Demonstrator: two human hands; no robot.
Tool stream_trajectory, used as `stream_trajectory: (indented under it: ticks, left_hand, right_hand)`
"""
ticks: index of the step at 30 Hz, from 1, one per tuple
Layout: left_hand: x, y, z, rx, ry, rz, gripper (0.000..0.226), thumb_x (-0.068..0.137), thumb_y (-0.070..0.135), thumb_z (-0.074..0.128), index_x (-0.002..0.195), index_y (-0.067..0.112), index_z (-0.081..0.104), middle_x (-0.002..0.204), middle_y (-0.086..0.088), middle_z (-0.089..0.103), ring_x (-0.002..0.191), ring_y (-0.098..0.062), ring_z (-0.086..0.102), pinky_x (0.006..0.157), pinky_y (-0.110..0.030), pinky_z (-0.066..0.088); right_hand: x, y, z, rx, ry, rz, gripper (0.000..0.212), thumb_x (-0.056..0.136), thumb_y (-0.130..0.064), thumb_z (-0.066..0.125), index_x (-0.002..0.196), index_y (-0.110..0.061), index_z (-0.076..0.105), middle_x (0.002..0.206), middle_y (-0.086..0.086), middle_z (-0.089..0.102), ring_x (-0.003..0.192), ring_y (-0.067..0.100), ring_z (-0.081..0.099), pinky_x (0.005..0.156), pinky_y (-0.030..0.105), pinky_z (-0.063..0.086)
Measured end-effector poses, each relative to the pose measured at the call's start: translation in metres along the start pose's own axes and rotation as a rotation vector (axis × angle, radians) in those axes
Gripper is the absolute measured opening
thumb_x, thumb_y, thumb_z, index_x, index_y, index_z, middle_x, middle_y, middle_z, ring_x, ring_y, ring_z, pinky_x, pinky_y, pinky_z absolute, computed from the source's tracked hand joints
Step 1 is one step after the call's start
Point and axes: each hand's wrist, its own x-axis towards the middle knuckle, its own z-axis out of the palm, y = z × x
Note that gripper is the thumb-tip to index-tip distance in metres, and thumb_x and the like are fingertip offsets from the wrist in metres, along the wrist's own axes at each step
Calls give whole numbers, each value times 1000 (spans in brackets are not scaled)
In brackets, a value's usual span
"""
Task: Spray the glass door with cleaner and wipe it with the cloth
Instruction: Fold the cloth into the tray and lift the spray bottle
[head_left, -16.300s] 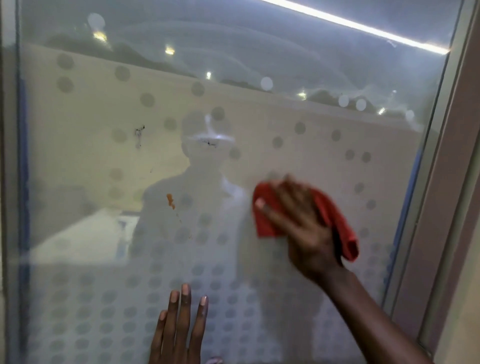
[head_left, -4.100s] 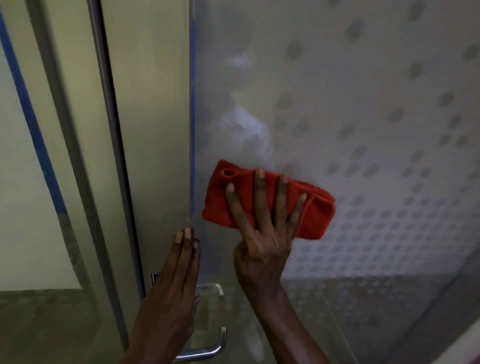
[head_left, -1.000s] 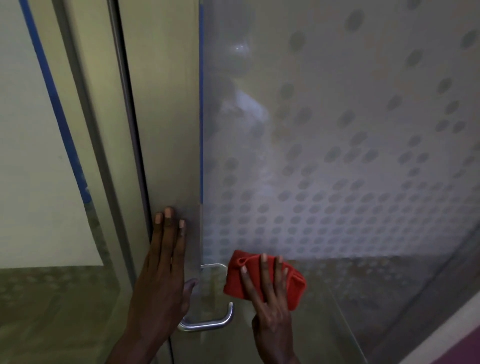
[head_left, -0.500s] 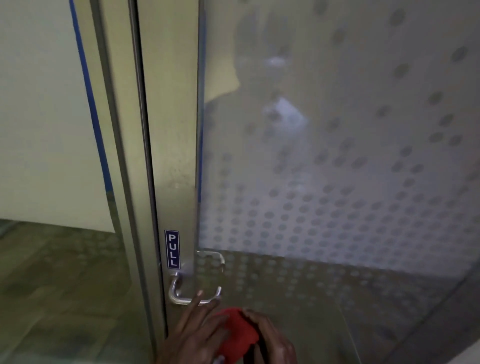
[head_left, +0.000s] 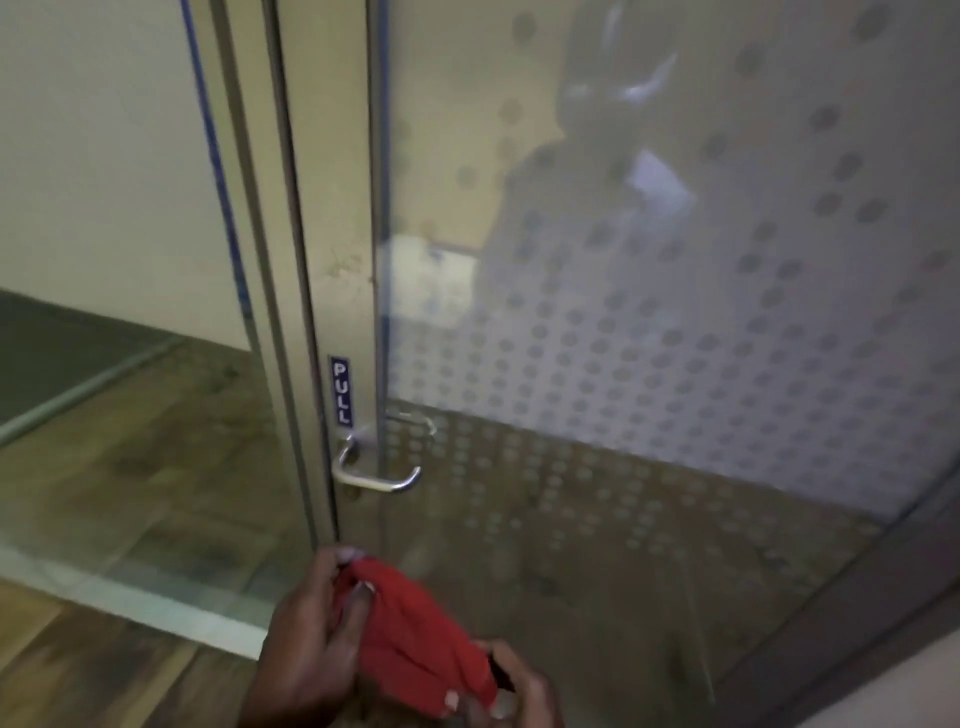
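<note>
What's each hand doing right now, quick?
Left hand: closed on the cloth, off the glass.
Right hand: closed on the cloth's other end.

Both hands sit low and near, close together. The left hand curls its fingers over the red cloth; the right hand pinches its near right end.
</note>
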Motion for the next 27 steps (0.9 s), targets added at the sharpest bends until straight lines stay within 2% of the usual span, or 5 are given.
stream_trajectory:
  ticks: [2,7,15,18,27]
  left_hand:
    - [-9,-10,-8,-83,-13,-68,33,99,10,71,106,40,62,97,29,75,92,7,72,82,-22,56]
    - [-42,-30,-36,-267,69,-282,17,105,4,63,109,20,67,97,3,81,92,-17,76,82,-28,59]
    - [-117,-34,-102,-503,167,-627,31,97,28,78,111,1,72,98,-19,83,85,-24,79,67,-27,62]
    - [-163,-46,-130,-444,166,-672,40,81,6,92,114,4,70,103,-12,84,98,-29,82,86,-40,68]
    - [-342,-90,-233,-415,475,-766,48,66,-4,95,105,7,69,91,-6,81,84,-23,78,73,-37,66]
  right_hand:
    - [-40,-90,-9,142,-143,-14,22,64,-28,94,81,-18,83,76,1,82,69,10,71,69,23,56]
    - [-57,-131,-16,406,-347,46,83,37,-60,105,95,-5,84,95,20,84,84,18,75,79,28,62]
    - [-104,-185,27,427,-459,107,44,66,-23,92,104,-3,82,105,24,83,110,49,76,104,63,57]
    - [-131,-191,50,380,-547,139,36,73,-13,92,106,-2,82,106,23,83,110,50,75,105,65,58]
    - [-276,-206,127,310,-881,288,31,82,-6,85,112,1,80,110,26,81,102,39,77,102,53,57]
